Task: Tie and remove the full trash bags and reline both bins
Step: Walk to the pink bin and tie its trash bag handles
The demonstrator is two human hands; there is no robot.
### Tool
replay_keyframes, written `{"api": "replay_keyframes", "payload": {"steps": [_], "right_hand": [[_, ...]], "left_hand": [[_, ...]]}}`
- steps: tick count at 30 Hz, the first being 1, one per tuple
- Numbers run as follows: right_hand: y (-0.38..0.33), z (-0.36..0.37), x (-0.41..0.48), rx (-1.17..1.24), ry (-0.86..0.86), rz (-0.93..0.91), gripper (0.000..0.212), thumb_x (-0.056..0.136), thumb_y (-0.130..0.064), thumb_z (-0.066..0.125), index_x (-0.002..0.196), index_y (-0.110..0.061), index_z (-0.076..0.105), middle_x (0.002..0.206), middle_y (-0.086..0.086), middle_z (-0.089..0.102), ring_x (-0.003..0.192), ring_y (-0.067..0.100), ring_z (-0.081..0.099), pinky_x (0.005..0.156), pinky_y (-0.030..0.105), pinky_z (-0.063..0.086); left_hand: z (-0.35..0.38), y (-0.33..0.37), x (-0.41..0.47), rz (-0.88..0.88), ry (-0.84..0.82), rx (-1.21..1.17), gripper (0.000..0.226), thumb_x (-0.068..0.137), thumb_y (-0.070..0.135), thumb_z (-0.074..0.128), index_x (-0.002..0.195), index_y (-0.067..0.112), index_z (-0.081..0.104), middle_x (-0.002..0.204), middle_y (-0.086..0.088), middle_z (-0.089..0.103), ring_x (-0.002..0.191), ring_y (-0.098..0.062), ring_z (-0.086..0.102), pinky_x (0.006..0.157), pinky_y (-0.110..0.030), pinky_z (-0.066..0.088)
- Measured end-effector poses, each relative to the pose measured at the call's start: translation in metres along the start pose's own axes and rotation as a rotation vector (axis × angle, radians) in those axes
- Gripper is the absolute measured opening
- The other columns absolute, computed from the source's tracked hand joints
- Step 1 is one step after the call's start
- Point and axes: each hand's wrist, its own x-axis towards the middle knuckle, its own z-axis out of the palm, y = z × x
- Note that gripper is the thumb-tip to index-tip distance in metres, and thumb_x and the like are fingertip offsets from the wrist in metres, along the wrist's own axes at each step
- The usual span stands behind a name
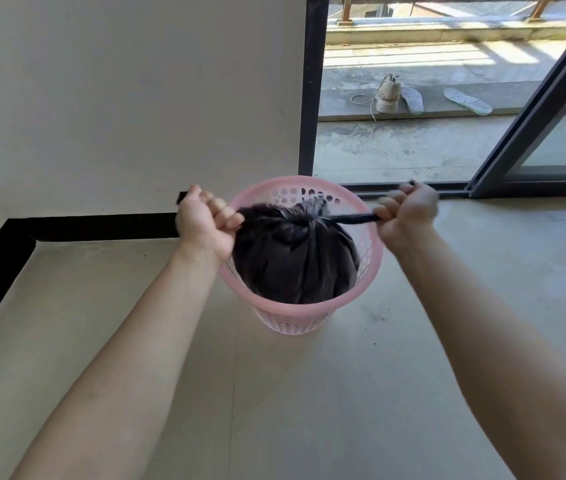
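A pink perforated plastic bin (pixel 312 323) stands on the floor in the middle of the head view. A full black trash bag (pixel 292 261) sits inside it, gathered into a knot (pixel 318 211) near the far rim. My left hand (pixel 205 223) is fisted around one twisted end of the bag at the bin's left rim. My right hand (pixel 408 211) is fisted around the other end, a taut black strand (pixel 354 218) stretched from the knot to the right. Only one bin is in view.
A white wall with a black baseboard (pixel 101 226) runs behind and to the left. A sliding glass door (pixel 548 133) stands open at the back right, its track just behind the bin. Outside on the balcony lie a shoe (pixel 387 95) and two insoles.
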Motion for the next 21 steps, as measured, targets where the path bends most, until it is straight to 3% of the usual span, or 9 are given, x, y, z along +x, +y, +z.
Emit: {"api": "replay_keyframes", "payload": {"steps": [3, 5, 7, 10, 12, 14, 17, 19, 21], "right_hand": [[-0.006, -0.04, 0.02, -0.167, 0.191, -0.098, 0.03, 0.095, -0.013, 0.029, 0.067, -0.023, 0.032, 0.043, -0.007, 0.023, 0.035, 0.011, 0.016, 0.037, 0.017, 0.015], [-0.001, -0.043, 0.021, -0.32, 0.18, -0.121, 0.027, 0.097, -0.016, 0.034, 0.07, -0.022, 0.034, 0.047, -0.006, 0.025, 0.036, 0.011, 0.019, 0.038, 0.019, 0.018], [0.003, -0.029, 0.016, -0.364, 0.074, -0.097, 0.029, 0.1, -0.02, 0.037, 0.07, -0.02, 0.036, 0.047, -0.006, 0.025, 0.037, 0.011, 0.021, 0.039, 0.022, 0.022], [0.001, -0.002, 0.003, -0.36, -0.177, -0.047, 0.029, 0.1, -0.024, 0.044, 0.072, -0.016, 0.043, 0.05, -0.003, 0.033, 0.043, 0.014, 0.032, 0.046, 0.025, 0.034], [0.006, 0.007, -0.008, -0.642, -0.376, -0.157, 0.023, 0.096, -0.027, 0.054, 0.077, -0.015, 0.049, 0.055, -0.004, 0.043, 0.049, 0.013, 0.04, 0.053, 0.027, 0.039], [0.019, 0.008, -0.018, -1.17, -0.597, -0.392, 0.026, 0.089, -0.041, 0.067, 0.082, -0.019, 0.057, 0.066, -0.007, 0.054, 0.058, 0.01, 0.05, 0.061, 0.028, 0.041], [0.048, 0.0, -0.032, -1.869, -0.793, -0.593, 0.053, 0.069, -0.071, 0.071, 0.105, -0.033, 0.063, 0.095, -0.01, 0.055, 0.085, 0.012, 0.056, 0.074, 0.031, 0.045], [0.065, -0.009, -0.033, -2.057, -0.808, -0.606, 0.06, 0.07, -0.069, 0.071, 0.116, -0.032, 0.057, 0.106, -0.006, 0.046, 0.093, 0.02, 0.056, 0.08, 0.036, 0.049], [0.075, -0.017, -0.032, -2.123, -0.765, -0.634, 0.051, 0.075, -0.063, 0.069, 0.109, -0.028, 0.056, 0.111, -0.001, 0.047, 0.095, 0.028, 0.06, 0.08, 0.042, 0.053]], "left_hand": [[-0.021, -0.005, 0.006, 0.097, 0.149, 0.172, 0.042, 0.1, 0.025, 0.033, 0.058, 0.022, 0.026, 0.043, 0.007, 0.017, 0.037, -0.012, 0.011, 0.043, -0.02, 0.01], [-0.021, -0.01, 0.006, 0.181, 0.153, 0.275, 0.041, 0.099, 0.026, 0.038, 0.06, 0.022, 0.028, 0.046, 0.007, 0.019, 0.04, -0.012, 0.012, 0.045, -0.023, 0.011], [-0.014, -0.011, 0.004, 0.203, 0.077, 0.291, 0.042, 0.102, 0.032, 0.04, 0.062, 0.021, 0.031, 0.048, 0.007, 0.021, 0.041, -0.011, 0.014, 0.043, -0.023, 0.015], [0.002, -0.008, -0.002, 0.103, -0.119, 0.174, 0.038, 0.103, 0.03, 0.042, 0.066, 0.019, 0.038, 0.052, 0.006, 0.025, 0.043, -0.011, 0.023, 0.048, -0.024, 0.028], [0.013, -0.01, -0.011, 0.073, -0.221, 0.121, 0.033, 0.101, 0.025, 0.043, 0.069, 0.017, 0.042, 0.055, 0.004, 0.029, 0.047, -0.012, 0.028, 0.055, -0.027, 0.034], [0.026, -0.011, -0.02, 0.08, -0.302, 0.114, 0.029, 0.1, 0.02, 0.043, 0.071, 0.016, 0.043, 0.058, 0.003, 0.03, 0.05, -0.013, 0.032, 0.06, -0.029, 0.04], [0.038, -0.013, -0.033, 0.076, -0.375, 0.121, 0.024, 0.099, 0.016, 0.042, 0.075, 0.014, 0.042, 0.063, 0.002, 0.029, 0.054, -0.014, 0.032, 0.064, -0.03, 0.046], [0.042, -0.015, -0.038, 0.049, -0.398, 0.107, 0.023, 0.099, 0.016, 0.042, 0.076, 0.014, 0.042, 0.065, 0.001, 0.027, 0.055, -0.014, 0.03, 0.063, -0.03, 0.048], [0.044, -0.015, -0.043, 0.026, -0.404, 0.099, 0.024, 0.099, 0.017, 0.041, 0.076, 0.014, 0.042, 0.066, 0.001, 0.025, 0.054, -0.014, 0.028, 0.06, -0.029, 0.046]]}}
